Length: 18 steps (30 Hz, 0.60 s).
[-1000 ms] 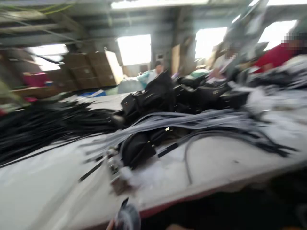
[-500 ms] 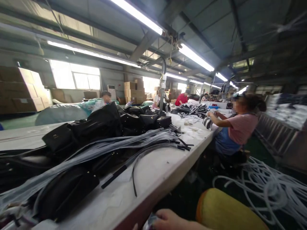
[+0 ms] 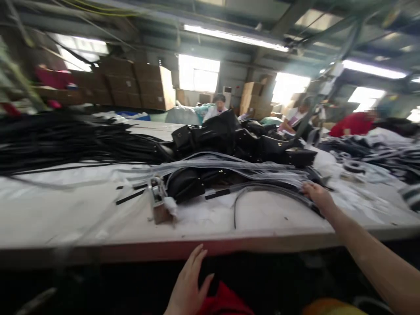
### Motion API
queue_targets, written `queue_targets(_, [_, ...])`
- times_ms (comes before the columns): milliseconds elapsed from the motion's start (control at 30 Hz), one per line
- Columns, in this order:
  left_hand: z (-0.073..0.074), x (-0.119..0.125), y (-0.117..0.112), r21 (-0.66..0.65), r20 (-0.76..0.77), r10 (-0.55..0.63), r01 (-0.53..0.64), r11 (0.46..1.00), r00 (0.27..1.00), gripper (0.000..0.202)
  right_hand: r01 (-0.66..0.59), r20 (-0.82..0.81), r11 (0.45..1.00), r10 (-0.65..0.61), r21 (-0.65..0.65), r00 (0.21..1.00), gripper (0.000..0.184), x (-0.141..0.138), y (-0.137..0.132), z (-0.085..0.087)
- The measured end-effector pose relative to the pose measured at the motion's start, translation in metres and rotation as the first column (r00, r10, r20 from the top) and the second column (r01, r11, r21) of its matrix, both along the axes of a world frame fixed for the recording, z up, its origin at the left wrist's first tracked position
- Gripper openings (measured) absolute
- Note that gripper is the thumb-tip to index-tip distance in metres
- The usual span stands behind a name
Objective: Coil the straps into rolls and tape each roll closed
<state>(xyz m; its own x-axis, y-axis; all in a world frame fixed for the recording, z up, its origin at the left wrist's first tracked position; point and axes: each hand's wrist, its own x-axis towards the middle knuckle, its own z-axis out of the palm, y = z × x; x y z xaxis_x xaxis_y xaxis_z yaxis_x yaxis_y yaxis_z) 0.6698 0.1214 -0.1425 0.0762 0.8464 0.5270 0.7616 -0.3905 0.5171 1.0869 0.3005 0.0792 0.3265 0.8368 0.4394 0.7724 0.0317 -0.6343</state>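
My right hand [image 3: 316, 195] reaches over the table to the right end of a bundle of clear plastic strips [image 3: 226, 163]. Its fingers are closed at the strip ends, though blur softens the contact. My left hand [image 3: 188, 280] is open below the table's front edge, fingers stretched, touching nothing I can make out. Behind the strips lies a heap of black leather-like bags or bag pieces [image 3: 216, 131] with small metal fittings. A thin dark strip [image 3: 235, 214] curves down in front of the bundle.
A small metal device on a block [image 3: 159, 199] stands near the front edge of the white table [image 3: 108, 225]. Long black strips [image 3: 82, 142] are piled at the left. A roll [image 3: 354, 168] lies at the right. Co-workers, one in red [image 3: 352, 124], are across the table.
The view has swung left. A hand that was low by the yellow seat, with a small shiny thing, is gone from there. My right hand is now at the strips; my left hand shows.
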Motion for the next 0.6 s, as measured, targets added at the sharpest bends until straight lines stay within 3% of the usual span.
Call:
queue_targets(33, [0.005,-0.006,0.002,-0.019,-0.006,0.041,-0.041,0.999,0.999,0.046,-0.126,-0.026,0.989,0.125,-0.072,0.992,0.044,-0.019,0.013,-0.019])
queue_targets(100, [0.022,-0.026,0.013,-0.011,-0.015,0.122,-0.122,0.992,0.992,0.045,-0.391,-0.063,0.904,0.386,-0.172,0.92,0.04,-0.062,0.023,-0.059])
queue_targets(200, [0.068,-0.074,0.049,0.11,-0.029,0.216,-0.212,0.971,0.976,0.039,-0.643,0.005,0.731,0.662,-0.229,0.75,0.037,-0.127,0.01,-0.102])
queue_targets(267, [0.109,-0.107,0.086,0.17,-0.063,0.298,-0.284,0.944,0.953,0.033,-0.731,0.02,0.633,0.759,-0.255,0.65,0.033,-0.163,-0.006,-0.112])
queue_targets(333, [0.147,-0.133,0.133,0.063,-0.227,0.385,-0.381,0.922,0.894,0.033,-0.793,-0.015,0.552,0.818,-0.258,0.574,0.031,-0.192,-0.023,-0.114])
queue_targets(400, [0.174,-0.147,0.187,-0.003,-0.292,0.377,-0.395,0.919,0.879,0.032,-0.834,-0.071,0.493,0.849,-0.247,0.523,0.03,-0.211,-0.038,-0.113])
queue_targets(467, [0.186,-0.152,0.241,-0.079,-0.35,0.346,-0.396,0.915,0.87,0.029,-0.86,-0.124,0.45,0.864,-0.242,0.487,0.028,-0.221,-0.051,-0.117])
queue_targets(600, [0.186,-0.142,0.324,-0.221,-0.465,0.272,-0.408,0.886,0.843,0.033,-0.872,-0.2,0.397,0.865,-0.285,0.459,0.027,-0.209,-0.065,-0.138])
